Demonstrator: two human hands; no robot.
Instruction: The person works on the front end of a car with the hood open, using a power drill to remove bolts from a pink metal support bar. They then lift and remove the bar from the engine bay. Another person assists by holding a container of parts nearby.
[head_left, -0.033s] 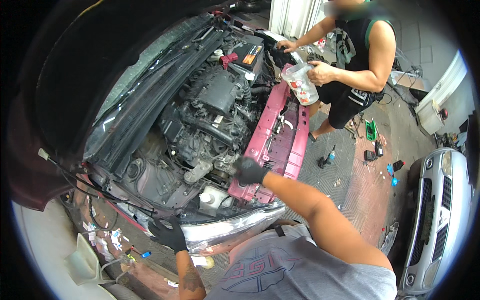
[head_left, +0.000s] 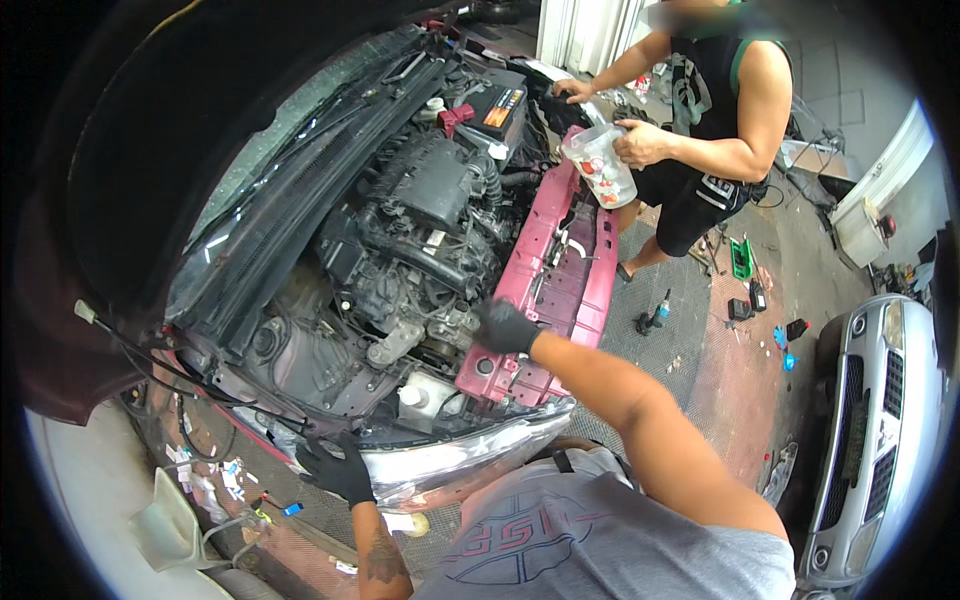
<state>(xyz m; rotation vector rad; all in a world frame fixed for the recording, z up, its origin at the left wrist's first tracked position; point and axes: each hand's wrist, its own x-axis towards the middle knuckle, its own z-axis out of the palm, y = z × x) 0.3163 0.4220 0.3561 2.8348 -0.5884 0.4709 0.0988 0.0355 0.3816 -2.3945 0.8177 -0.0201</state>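
The engine bay of a car with its hood (head_left: 100, 250) raised lies before me, the engine (head_left: 425, 190) exposed. My left hand (head_left: 338, 468), in a black glove, rests with its fingers spread on the front corner, by the headlight (head_left: 460, 468). My right hand (head_left: 507, 328), gloved in black too, is over the inner edge of the pink radiator support (head_left: 545, 235), beside the engine; its fingers are blurred and partly hidden. A white reservoir (head_left: 425, 395) sits between my hands.
Across the front, another person holds a clear plastic pitcher (head_left: 603, 170) over the pink panel. A battery (head_left: 497, 108) stands at the far side. Tools, a drill (head_left: 655, 315) and a green case (head_left: 741, 260) litter the floor. A silver car (head_left: 880, 430) stands at right.
My right hand has risen slightly and shifted a little away from me along the pink radiator support. My left hand stays in place.
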